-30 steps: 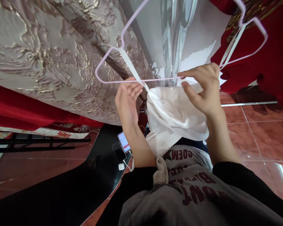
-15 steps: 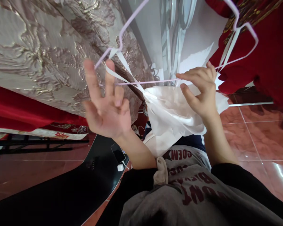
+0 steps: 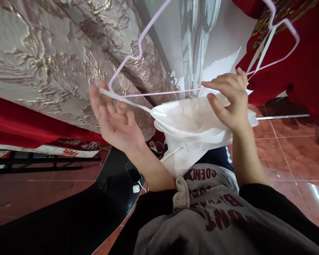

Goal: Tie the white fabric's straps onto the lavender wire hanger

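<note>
A sheer white strappy garment [image 3: 194, 117] hangs bunched in front of my body, below a lilac hanger [image 3: 154, 93]. My left hand [image 3: 117, 120] is palm up at the hanger's left end, fingers partly curled. A thin white strap [image 3: 127, 101] is hooked on its fingers and stretched tight, off the hanger. At the hanger's lower bar, my right hand [image 3: 230, 101] has its fingers stretched out and its thumb apart. Another white strap [image 3: 261, 49] still loops over the hanger's right notch, running down behind my right fingers. Those fingertips are partly hidden.
Embossed pinkish-gold fabric [image 3: 55, 63] hangs close on the left, red cloth [image 3: 303, 71] on the right. Below left is a black surface [image 3: 69, 212] with a phone [image 3: 133, 172] and a white charger [image 3: 136, 188]. Reddish floor tiles [image 3: 295, 152] lie to the right.
The left strap has come off the hanger's left notch and is drawn leftward by my left hand. The hanger has shifted slightly right. My right hand has barely moved.
</note>
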### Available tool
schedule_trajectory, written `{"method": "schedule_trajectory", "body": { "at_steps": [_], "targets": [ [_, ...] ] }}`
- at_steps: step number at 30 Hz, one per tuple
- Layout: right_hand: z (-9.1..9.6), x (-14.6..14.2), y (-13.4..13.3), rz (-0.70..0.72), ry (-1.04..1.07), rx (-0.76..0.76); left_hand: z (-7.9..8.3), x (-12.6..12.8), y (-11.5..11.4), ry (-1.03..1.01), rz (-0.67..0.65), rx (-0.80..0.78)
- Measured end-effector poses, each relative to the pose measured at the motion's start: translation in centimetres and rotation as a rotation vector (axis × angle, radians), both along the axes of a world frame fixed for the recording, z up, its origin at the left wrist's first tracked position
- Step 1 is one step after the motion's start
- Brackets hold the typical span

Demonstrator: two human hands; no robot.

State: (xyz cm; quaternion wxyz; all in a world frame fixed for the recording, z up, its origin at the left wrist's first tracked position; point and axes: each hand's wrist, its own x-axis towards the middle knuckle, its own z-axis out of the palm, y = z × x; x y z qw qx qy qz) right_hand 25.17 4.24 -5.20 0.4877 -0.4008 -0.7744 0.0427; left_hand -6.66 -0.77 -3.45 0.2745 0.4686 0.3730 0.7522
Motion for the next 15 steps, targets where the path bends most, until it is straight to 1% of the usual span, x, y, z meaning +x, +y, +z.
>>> {"method": "schedule_trajectory", "body": {
  "at_steps": [1,2,4,6,8,10,13,14,15],
  "targets": [
    [0.0,0.0,0.0,0.002,0.003,0.004,-0.3,-0.1,0.1,-0.015,0.024,-0.048],
    [0.1,-0.1,-0.1,0.004,0.006,0.006,-0.5,0.1,0.2,-0.019,0.019,-0.09],
    [0.3,-0.3,-0.5,0.005,0.008,0.001,-0.6,1.0,0.3,0.01,-0.063,-0.156],
    [0.5,-0.7,-0.9,-0.001,-0.003,-0.013,-0.2,2.6,0.4,0.042,-0.14,-0.176],
    [0.6,-1.0,-1.0,-0.003,0.013,-0.013,0.5,4.1,0.3,0.019,-0.121,-0.151],
    [0.4,-1.0,-0.4,-0.01,0.15,0.067,1.1,5.1,0.2,-0.009,-0.076,-0.139],
    [0.1,0.1,1.4,-0.019,0.5,0.285,1.6,5.6,0.1,0.003,-0.08,-0.134],
    [0.2,0.8,2.1,-0.016,0.589,0.311,1.6,5.6,0.2,0.013,-0.092,-0.135],
    [0.5,1.5,2.5,-0.006,0.637,0.269,1.6,5.6,0.2,0.014,-0.094,-0.137]
  ]
}}
